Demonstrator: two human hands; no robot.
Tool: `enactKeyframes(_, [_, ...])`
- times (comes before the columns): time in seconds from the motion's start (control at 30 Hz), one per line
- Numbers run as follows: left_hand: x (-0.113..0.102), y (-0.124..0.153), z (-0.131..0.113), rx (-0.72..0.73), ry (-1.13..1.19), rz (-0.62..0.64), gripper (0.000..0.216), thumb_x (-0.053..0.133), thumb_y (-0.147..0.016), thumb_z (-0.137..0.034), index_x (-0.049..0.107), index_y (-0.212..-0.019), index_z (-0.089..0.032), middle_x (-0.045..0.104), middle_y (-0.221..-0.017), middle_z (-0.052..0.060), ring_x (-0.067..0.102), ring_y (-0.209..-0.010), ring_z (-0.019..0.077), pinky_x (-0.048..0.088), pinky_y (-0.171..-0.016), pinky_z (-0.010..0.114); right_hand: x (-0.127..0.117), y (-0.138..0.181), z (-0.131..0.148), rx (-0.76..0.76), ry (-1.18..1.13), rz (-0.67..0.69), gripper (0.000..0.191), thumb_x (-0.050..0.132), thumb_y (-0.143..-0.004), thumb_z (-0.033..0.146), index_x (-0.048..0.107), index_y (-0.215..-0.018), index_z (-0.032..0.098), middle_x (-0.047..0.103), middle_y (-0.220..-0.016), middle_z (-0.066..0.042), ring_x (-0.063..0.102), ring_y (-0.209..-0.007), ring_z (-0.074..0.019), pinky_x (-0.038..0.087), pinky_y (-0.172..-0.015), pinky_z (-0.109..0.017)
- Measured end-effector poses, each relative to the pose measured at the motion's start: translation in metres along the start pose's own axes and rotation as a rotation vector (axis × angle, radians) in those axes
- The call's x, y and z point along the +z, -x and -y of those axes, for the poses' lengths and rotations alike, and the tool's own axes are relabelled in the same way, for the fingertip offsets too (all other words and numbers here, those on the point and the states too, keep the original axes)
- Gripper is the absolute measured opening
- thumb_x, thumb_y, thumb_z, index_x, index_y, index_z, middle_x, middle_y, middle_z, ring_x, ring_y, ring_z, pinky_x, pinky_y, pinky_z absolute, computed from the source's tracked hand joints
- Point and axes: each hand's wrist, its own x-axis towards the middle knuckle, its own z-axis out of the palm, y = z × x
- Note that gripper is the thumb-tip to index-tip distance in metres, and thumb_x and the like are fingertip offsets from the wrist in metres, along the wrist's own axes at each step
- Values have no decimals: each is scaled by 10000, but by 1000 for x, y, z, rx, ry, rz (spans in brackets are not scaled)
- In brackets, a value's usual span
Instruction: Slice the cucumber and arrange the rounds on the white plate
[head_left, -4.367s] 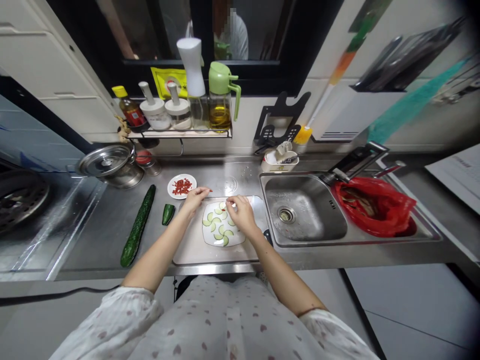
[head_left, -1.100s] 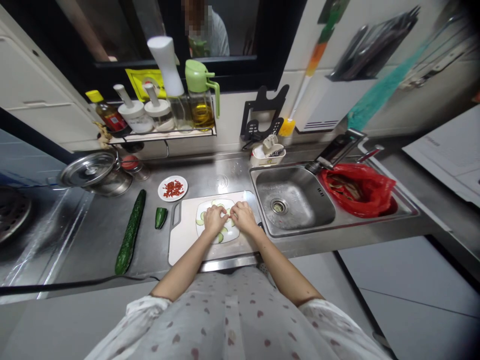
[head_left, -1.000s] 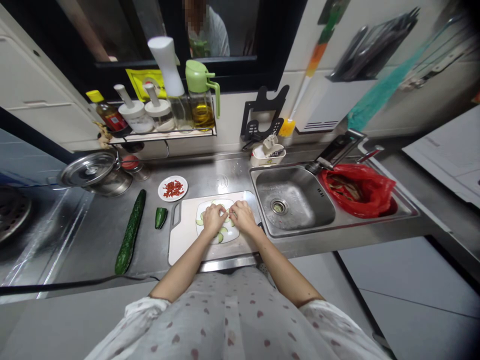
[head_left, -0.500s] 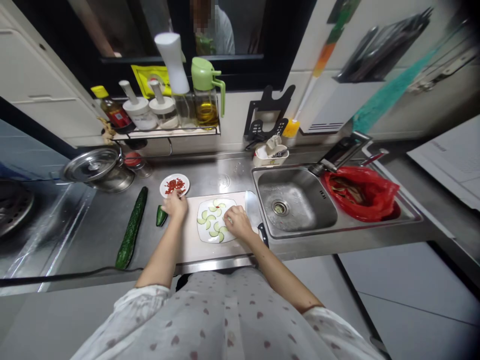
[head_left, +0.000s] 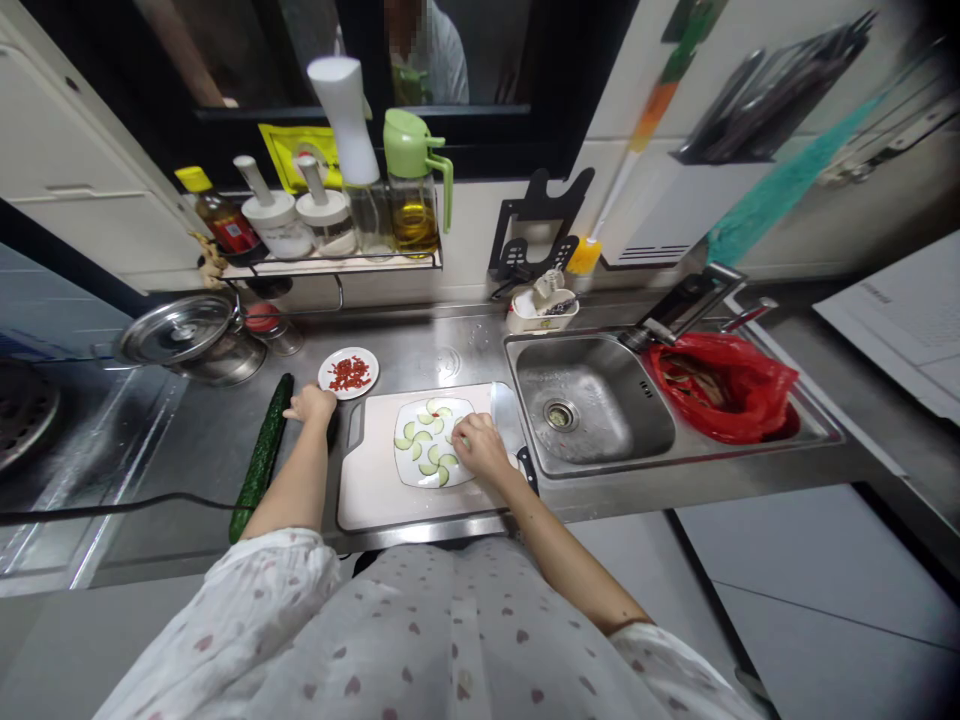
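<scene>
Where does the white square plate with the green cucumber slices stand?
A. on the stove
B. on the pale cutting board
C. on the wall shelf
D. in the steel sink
B: the white square plate rests on the pale cutting board, left of the steel sink.

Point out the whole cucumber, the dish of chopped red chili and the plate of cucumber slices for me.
whole cucumber (head_left: 261, 460), head view, middle of its length.
dish of chopped red chili (head_left: 328, 381), head view, bare white rim at left.
plate of cucumber slices (head_left: 406, 472), head view, bare lower-left part.
</scene>
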Motion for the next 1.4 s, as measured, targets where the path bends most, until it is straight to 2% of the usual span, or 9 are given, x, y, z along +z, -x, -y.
enactKeyframes(0.2, [8,-1,-3,36,60,-20,317,581,-683,-301,656,-987,-256,678,-1039,159,514,-1113,377,282,-905,571,1,-2,-2,8,6,-2,113,528,-875,215,626,-820,208,578,-948,-53,436,-952,-206,369,-822,-307])
enactKeyframes(0.53, [12,18,-18,121,-3,17,311,534,-736,-286,654,-1021,-261,671,-1047,154,508,-1093,357,287,-893,550,0,-3,-3,16,-20,1,119,524,-872,214,632,-824,207,577,-940,-52,437,-954,-202,367,-823,-310])
enactKeyframes(0.67, [7,31,-27,173,-40,-65,371,549,-759,-310,617,-1118,-245,637,-1116,167,461,-1143,372,265,-912,552,0,-2,-5,24,-25,-11,114,524,-873,213,624,-819,207,578,-941,-47,439,-948,-198,368,-821,-306])
enactKeyframes(0.77, [4,37,-36,287,-30,-97,370,510,-811,-300,597,-1171,-278,597,-1192,137,445,-1160,341,256,-938,522,0,-1,-7,29,-18,-5,110,523,-875,212,618,-819,211,577,-937,-42,439,-951,-196,370,-815,-298])
enactKeyframes(1.03, [10,33,-52,477,-58,-32,262,503,-838,-262,696,-1011,-299,581,-1167,118,451,-1118,327,268,-940,506,-2,2,-7,34,-18,-7,117,521,-878,220,626,-827,214,571,-927,-46,442,-962,-199,374,-817,-302])
enactKeyframes(1.4, [16,27,-60,489,-154,-23,239,488,-840,-287,687,-964,-239,590,-1135,150,454,-1093,335,275,-916,496,-8,10,-8,59,-45,-22,119,522,-875,206,635,-837,206,571,-915,-47,453,-944,-196,381,-799,-294])
